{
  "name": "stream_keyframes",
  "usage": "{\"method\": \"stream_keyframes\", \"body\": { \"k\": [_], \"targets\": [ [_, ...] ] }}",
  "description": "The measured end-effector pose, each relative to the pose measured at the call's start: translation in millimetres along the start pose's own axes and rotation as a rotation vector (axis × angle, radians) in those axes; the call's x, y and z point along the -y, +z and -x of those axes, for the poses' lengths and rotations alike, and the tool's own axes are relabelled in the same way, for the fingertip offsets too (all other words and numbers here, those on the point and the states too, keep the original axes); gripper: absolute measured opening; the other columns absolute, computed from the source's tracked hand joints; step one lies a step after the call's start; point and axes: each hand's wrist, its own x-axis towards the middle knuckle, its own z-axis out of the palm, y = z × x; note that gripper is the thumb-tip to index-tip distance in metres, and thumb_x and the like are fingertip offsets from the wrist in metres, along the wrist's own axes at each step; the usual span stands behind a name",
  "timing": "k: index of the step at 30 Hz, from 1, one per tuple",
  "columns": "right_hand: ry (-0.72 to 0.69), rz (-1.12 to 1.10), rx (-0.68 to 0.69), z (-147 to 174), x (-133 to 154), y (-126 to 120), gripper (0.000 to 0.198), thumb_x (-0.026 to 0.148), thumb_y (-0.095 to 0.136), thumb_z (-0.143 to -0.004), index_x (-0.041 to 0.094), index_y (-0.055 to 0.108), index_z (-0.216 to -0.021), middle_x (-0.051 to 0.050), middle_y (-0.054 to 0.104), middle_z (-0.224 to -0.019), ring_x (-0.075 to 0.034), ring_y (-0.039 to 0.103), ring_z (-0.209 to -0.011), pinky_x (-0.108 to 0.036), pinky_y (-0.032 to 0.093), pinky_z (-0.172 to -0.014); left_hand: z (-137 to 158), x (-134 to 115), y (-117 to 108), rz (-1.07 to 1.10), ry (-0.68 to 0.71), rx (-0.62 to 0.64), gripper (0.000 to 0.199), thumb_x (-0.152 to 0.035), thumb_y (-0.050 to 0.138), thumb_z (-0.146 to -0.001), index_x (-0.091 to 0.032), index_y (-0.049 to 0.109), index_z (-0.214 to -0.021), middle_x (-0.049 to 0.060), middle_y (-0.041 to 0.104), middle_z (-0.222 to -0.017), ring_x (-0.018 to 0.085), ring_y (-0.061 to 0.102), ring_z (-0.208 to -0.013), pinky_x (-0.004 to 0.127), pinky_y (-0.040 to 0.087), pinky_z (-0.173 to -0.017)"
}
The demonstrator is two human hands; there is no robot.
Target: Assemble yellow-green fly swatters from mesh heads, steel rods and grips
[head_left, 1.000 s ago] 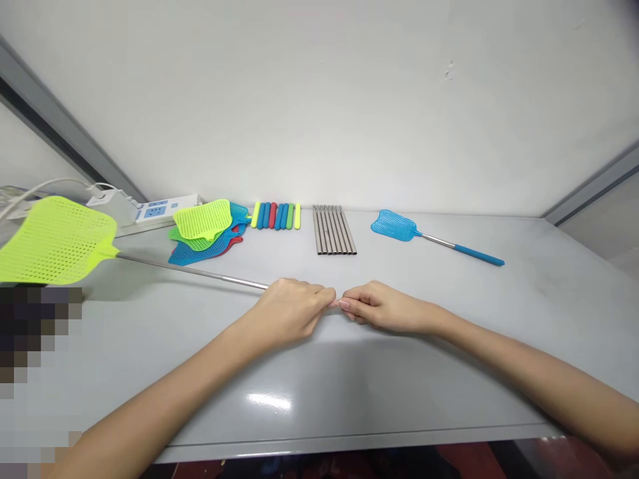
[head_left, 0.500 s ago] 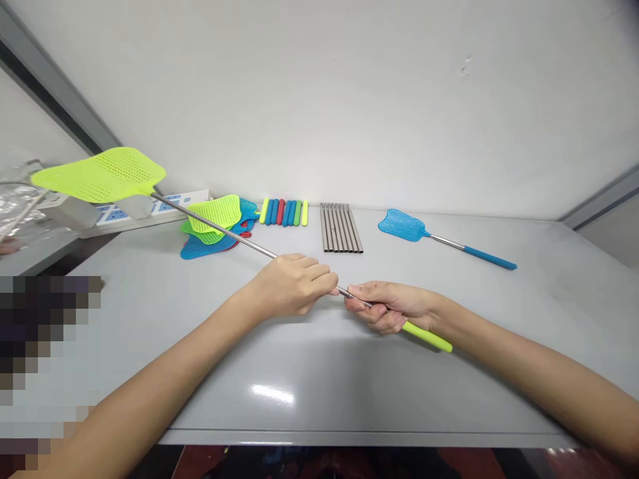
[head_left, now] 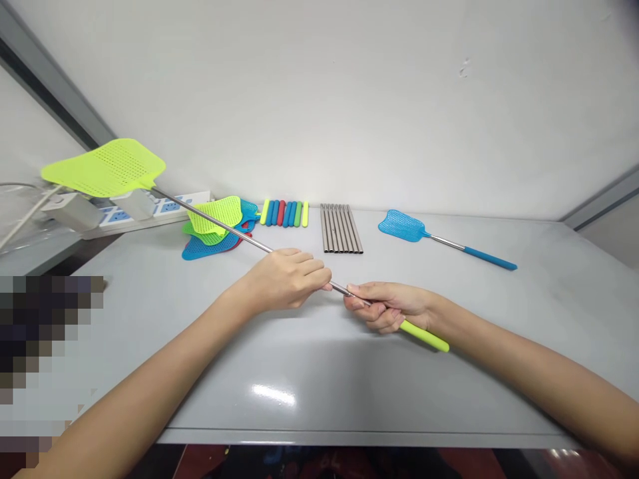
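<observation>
Both hands hold one long yellow-green fly swatter above the table, slanting from upper left to lower right. My left hand is wrapped round the middle of its thin metal rod. My right hand grips the lower rod close to the yellow-green handle, whose end sticks out below the palm. A short stretch of bare rod shows between the two hands. Beyond them, a blue fly swatter lies on the table at right.
Loose swatter heads are piled at left. Several coloured handle grips and several metal tubes lie in rows near the wall. A white power strip with plugs stands at the left edge of the grey table.
My left hand has shifted slightly up and left along with the rod. The swatter's head has risen a little; my right hand keeps its grip almost in place.
</observation>
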Motion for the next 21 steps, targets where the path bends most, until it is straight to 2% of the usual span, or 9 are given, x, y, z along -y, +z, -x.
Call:
{"method": "stream_keyframes", "body": {
  "k": [8, 17, 21],
  "targets": [
    [-0.037, 0.098, -0.046, 2.3, -0.4, -1.9, 0.026, 0.038, 0.040, -0.086, 0.016, 0.041, -0.071, 0.009, 0.019, -0.051, -0.002, 0.011, -0.036, -0.008, 0.014, -0.028, -0.4, 2.8, -4.1, -0.029, -0.011, 0.022, 0.031, -0.028, 0.031, -0.089, -0.018, 0.049, -0.066, -0.003, 0.050, -0.055, 0.009, 0.045, -0.051, 0.023, 0.030, -0.051],
    [-0.069, 0.263, -0.087, 7.0, 1.5, -2.6, 0.026, 0.038, 0.041, -0.086, 0.016, 0.041, -0.071, 0.009, 0.020, -0.052, -0.002, 0.014, -0.039, -0.010, 0.013, -0.030, 0.1, 2.3, -5.0, -0.025, -0.001, -0.085, 0.033, -0.034, 0.036, -0.088, -0.017, 0.047, -0.062, -0.004, 0.049, -0.051, 0.008, 0.044, -0.048, 0.022, 0.031, -0.050],
    [-0.067, 0.291, -0.096, 8.4, 3.9, -2.5, 0.028, 0.041, 0.042, -0.085, 0.016, 0.041, -0.071, 0.009, 0.019, -0.052, -0.002, 0.014, -0.040, -0.010, 0.012, -0.031, 0.9, 4.5, -6.3, -0.028, -0.023, -0.090, 0.035, -0.037, 0.036, -0.087, -0.017, 0.047, -0.061, -0.004, 0.050, -0.051, 0.008, 0.045, -0.048, 0.022, 0.032, -0.050]
  ]
}}
